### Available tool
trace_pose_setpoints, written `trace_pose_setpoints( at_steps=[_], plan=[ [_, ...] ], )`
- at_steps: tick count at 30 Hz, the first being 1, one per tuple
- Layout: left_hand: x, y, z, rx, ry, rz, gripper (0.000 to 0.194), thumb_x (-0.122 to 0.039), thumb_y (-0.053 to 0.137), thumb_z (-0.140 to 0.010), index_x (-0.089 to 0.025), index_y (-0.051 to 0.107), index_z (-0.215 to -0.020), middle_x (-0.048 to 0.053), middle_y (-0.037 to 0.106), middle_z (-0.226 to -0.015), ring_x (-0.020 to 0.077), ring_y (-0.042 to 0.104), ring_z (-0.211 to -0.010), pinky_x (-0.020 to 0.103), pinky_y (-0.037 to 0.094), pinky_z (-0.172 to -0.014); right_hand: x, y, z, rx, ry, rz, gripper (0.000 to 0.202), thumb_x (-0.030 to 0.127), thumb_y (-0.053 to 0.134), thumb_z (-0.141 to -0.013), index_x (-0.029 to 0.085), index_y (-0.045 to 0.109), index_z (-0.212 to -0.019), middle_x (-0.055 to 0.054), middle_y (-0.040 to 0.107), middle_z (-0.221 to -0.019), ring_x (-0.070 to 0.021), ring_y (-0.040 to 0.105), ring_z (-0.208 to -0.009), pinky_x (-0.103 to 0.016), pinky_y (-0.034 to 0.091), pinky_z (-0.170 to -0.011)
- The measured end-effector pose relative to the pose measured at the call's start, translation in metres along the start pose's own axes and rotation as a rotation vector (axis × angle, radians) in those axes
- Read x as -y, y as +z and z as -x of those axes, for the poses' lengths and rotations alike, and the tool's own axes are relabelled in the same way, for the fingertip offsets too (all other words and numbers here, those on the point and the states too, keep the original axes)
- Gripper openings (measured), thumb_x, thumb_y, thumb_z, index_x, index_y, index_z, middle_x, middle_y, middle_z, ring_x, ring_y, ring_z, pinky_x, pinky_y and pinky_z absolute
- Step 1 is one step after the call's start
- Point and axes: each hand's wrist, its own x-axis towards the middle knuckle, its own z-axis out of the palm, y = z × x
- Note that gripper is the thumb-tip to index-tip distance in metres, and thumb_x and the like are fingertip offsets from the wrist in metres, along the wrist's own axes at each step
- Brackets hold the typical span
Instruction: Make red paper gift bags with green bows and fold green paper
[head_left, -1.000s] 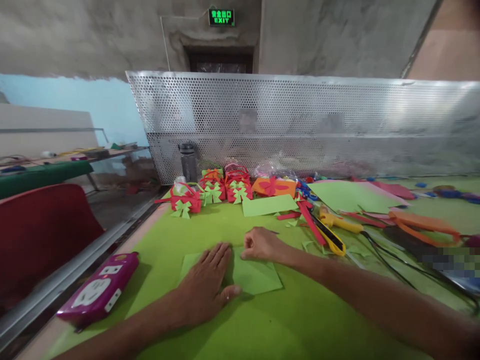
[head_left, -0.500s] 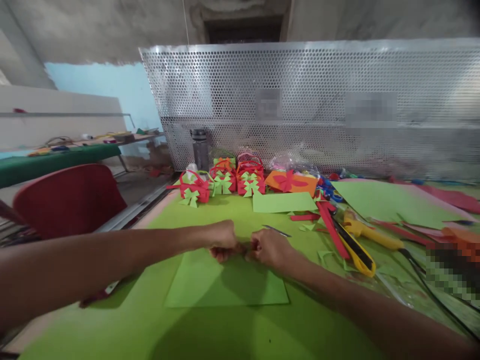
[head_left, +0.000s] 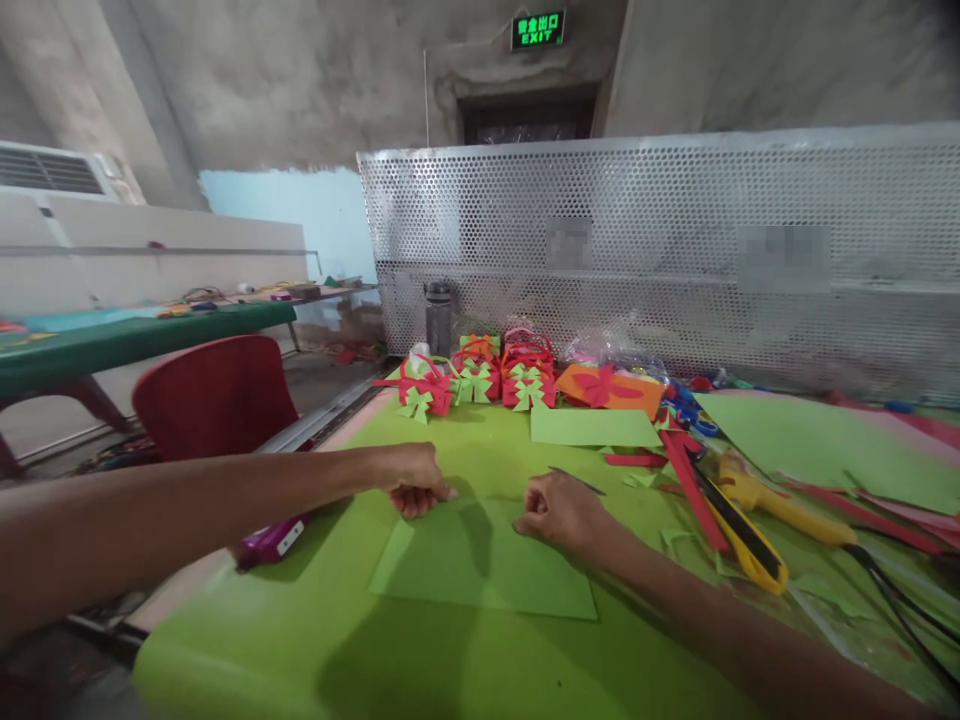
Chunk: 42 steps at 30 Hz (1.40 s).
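A light green sheet of paper (head_left: 495,570) lies flat on the green-covered table, its far edge running between my hands. My left hand (head_left: 415,480) is closed at the sheet's far left corner, with the thumb along the edge. At the far right corner my right hand (head_left: 564,512) is curled closed, fingertips on the edge. A gap separates the two hands, and the fingers partly hide the corners. Just behind my right hand lies a thin dark pen-like tool (head_left: 579,480).
Small red baskets with green bows (head_left: 526,385) stand at the back beside an orange piece (head_left: 609,388) and a dark bottle (head_left: 438,318). To the right lie a yellow utility knife (head_left: 750,545), a yellow glue gun (head_left: 787,508) and paper strips. A purple box (head_left: 271,543) lies left.
My hands have moved apart along the sheet's far edge, from nearly touching to its two corners. The camera view has tilted up and turned left.
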Motion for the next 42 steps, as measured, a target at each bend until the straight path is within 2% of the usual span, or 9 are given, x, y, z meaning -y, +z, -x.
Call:
trace_pose_setpoints(
  at_steps=[4,11,14,18,22,26,30,35,42],
  plan=[
    [0.011,-0.007,0.006,0.065,-0.185,-0.009,0.032,-0.036,0.054,-0.09,-0.015,0.055,-0.115,0.008,0.059,-0.112,0.0194,0.06,-0.093,0.039,0.052,-0.079,0.0,0.0,0.0,-0.001,-0.016,-0.005,0.011,0.028,0.064,-0.068,0.017,0.064,-0.068,-0.002,0.068,-0.068,-0.0137,0.058,-0.06,-0.022,0.034,-0.051],
    [0.022,-0.014,0.019,-0.005,-0.243,-0.121,0.03,-0.035,0.054,-0.09,-0.014,0.056,-0.111,0.007,0.061,-0.106,0.0174,0.061,-0.087,0.036,0.053,-0.074,-0.002,0.0,-0.001,-0.007,-0.031,0.01,0.013,0.029,0.065,-0.067,0.016,0.066,-0.068,-0.002,0.068,-0.068,-0.0137,0.057,-0.059,-0.022,0.032,-0.05],
    [0.007,-0.011,0.036,-0.178,-0.154,-0.254,0.025,-0.034,0.054,-0.09,-0.013,0.058,-0.104,0.005,0.062,-0.098,0.0155,0.061,-0.08,0.033,0.052,-0.07,-0.002,-0.001,-0.001,0.0,-0.042,0.003,0.011,0.027,0.064,-0.067,0.016,0.067,-0.068,-0.002,0.067,-0.066,-0.0127,0.056,-0.058,-0.022,0.031,-0.049],
    [-0.021,0.013,0.049,-0.46,0.153,-0.402,0.027,-0.024,0.042,-0.091,-0.013,0.061,-0.077,0.01,0.064,-0.084,0.0181,0.059,-0.078,0.03,0.044,-0.07,-0.003,-0.001,-0.001,-0.01,-0.036,0.014,0.006,0.022,0.063,-0.067,0.016,0.067,-0.066,-0.002,0.066,-0.065,-0.0123,0.054,-0.057,-0.022,0.029,-0.049],
    [-0.022,0.047,0.038,-0.493,0.342,-0.424,0.021,-0.022,0.045,-0.089,-0.016,0.061,-0.076,0.003,0.065,-0.072,0.015,0.059,-0.065,0.026,0.042,-0.064,-0.002,-0.003,-0.001,0.009,-0.024,0.02,0.009,0.025,0.063,-0.069,0.017,0.066,-0.069,0.0,0.064,-0.064,-0.0108,0.053,-0.055,-0.021,0.03,-0.049],
    [-0.004,0.068,0.021,-0.554,0.414,-0.44,0.023,-0.018,0.043,-0.091,-0.012,0.058,-0.107,0.009,0.066,-0.09,0.0194,0.061,-0.077,0.03,0.045,-0.068,0.003,-0.008,-0.01,0.091,0.027,0.026,0.014,0.028,0.065,-0.068,0.016,0.061,-0.06,0.001,0.06,-0.059,-0.0102,0.051,-0.052,-0.021,0.03,-0.047],
    [0.007,0.075,0.013,-0.552,0.513,-0.487,0.029,-0.018,0.036,-0.094,-0.015,0.058,-0.114,0.01,0.062,-0.095,0.0201,0.059,-0.081,0.032,0.047,-0.072,0.021,-0.014,-0.029,0.202,0.095,0.022,0.032,0.035,0.068,-0.069,0.017,0.052,-0.048,0.003,0.049,-0.045,-0.0098,0.045,-0.044,-0.022,0.028,-0.043],
    [0.012,0.08,0.009,-0.612,0.596,-0.554,0.03,-0.029,0.039,-0.094,-0.016,0.059,-0.113,0.008,0.057,-0.089,0.0193,0.056,-0.077,0.032,0.049,-0.067,0.039,-0.016,-0.047,0.321,0.128,-0.025,0.031,0.036,0.068,-0.068,0.017,0.053,-0.048,0.003,0.05,-0.042,-0.0098,0.046,-0.041,-0.022,0.031,-0.042],
    [0.017,0.081,0.015,-0.633,0.578,-0.618,0.038,-0.029,0.039,-0.093,-0.014,0.052,-0.125,0.011,0.057,-0.096,0.0244,0.056,-0.085,0.039,0.05,-0.069,0.017,-0.015,-0.052,0.387,0.098,-0.16,0.028,0.035,0.065,-0.065,0.017,0.053,-0.048,0.004,0.051,-0.042,-0.0081,0.045,-0.038,-0.019,0.036,-0.038]
  ],
)
